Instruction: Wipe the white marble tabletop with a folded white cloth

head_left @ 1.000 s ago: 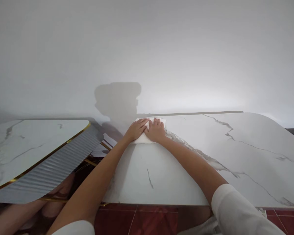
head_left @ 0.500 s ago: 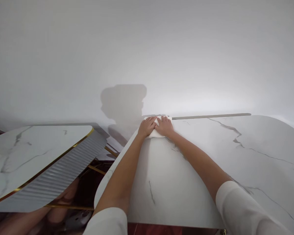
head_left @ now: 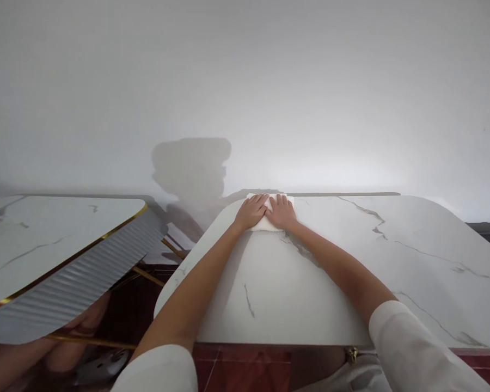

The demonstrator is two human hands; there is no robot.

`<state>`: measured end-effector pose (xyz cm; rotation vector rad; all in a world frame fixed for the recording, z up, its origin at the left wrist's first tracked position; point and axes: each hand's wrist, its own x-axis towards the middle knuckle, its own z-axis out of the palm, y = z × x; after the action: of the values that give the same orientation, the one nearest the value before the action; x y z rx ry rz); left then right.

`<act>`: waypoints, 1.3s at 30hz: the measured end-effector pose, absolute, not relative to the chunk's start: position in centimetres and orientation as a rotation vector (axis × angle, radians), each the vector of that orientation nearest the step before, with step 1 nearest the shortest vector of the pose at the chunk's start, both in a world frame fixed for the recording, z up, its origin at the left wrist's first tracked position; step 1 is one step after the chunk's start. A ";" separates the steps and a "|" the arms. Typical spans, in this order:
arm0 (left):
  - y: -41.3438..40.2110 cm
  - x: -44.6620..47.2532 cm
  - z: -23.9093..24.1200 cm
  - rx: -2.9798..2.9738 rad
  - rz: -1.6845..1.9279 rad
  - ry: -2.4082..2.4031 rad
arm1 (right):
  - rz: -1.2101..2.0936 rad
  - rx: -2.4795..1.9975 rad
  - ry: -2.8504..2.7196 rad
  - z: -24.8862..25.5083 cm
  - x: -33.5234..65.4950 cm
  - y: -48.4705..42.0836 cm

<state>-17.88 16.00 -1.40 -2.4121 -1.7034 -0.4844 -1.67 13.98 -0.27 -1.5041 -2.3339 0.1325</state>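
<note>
A folded white cloth (head_left: 265,222) lies flat at the far edge of a white marble-patterned tabletop (head_left: 286,294), close to the wall. My left hand (head_left: 251,210) rests palm down on the cloth's left part, fingers laid out flat and pointing to the wall. Beside it, my right hand (head_left: 281,211) presses on the right part, fingers also flat and slightly apart. The thumbs nearly meet in the middle. Both arms are stretched out over the tabletop. The palms hide much of the cloth.
A second marble-patterned table (head_left: 61,234) with gold trim and a ribbed grey side (head_left: 77,283) stands at the left, across a gap. The pale wall (head_left: 310,98) runs behind both. Below are a dark red tiled floor (head_left: 245,370) and a person's bare legs (head_left: 77,337).
Both hands and the cloth have slid a little to the right along the tabletop's far edge. The view has turned slightly right, and more floor shows below the near edge.
</note>
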 end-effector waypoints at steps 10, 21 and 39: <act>8.8 -17.7 -1.3 -2.498 -0.453 -1.592 | 0.079 -1.546 -2.240 -0.5 -1.4 5.7; -3.2 -17.9 -1.8 -2.409 -0.431 -1.656 | 0.116 -1.351 -2.387 -0.2 -0.5 -4.4; -7.6 -10.5 -1.1 -2.297 -0.342 -1.866 | 0.165 -1.285 -2.465 -0.4 5.8 -6.9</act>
<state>-10.46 -7.64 -1.12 -2.2968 -1.8663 -0.3421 5.79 -6.87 -0.37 -1.2851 -2.4651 0.1652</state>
